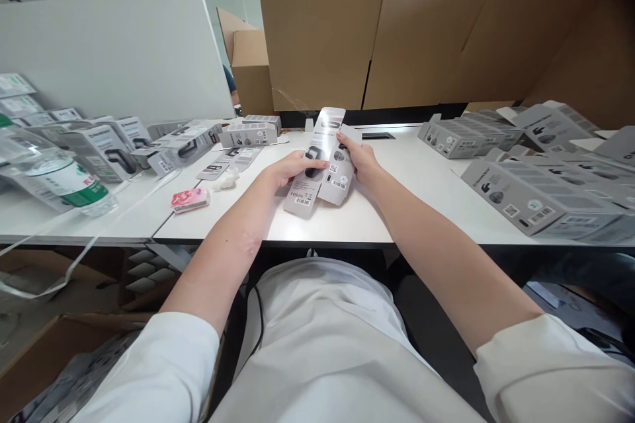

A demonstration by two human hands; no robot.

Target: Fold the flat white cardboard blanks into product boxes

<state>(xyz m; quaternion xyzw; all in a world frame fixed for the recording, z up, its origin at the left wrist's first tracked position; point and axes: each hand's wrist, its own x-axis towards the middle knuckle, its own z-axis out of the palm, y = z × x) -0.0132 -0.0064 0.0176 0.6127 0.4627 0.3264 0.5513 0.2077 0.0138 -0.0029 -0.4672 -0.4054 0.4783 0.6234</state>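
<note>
Just above the white table, my two hands hold flat grey printed box blanks, fanned slightly apart. My left hand [292,168] grips the left box blank [317,139], its thumb lying across the printed face and its fingers hidden behind. The right box blank [338,175] is pinched at its upper right edge by my right hand [358,155], with the thumb in front. Barcodes and a QR code show near the lower ends. The two pieces overlap at the top; whether they are joined there I cannot tell.
Folded grey boxes [536,192] crowd the right side, and more boxes [104,149] stand at the left. Flat blanks [231,162], a pink packet [190,199], and a crumpled tissue [226,180] lie left of my hands. A plastic bottle [69,178] leans there. Large cardboard [357,26] rises behind.
</note>
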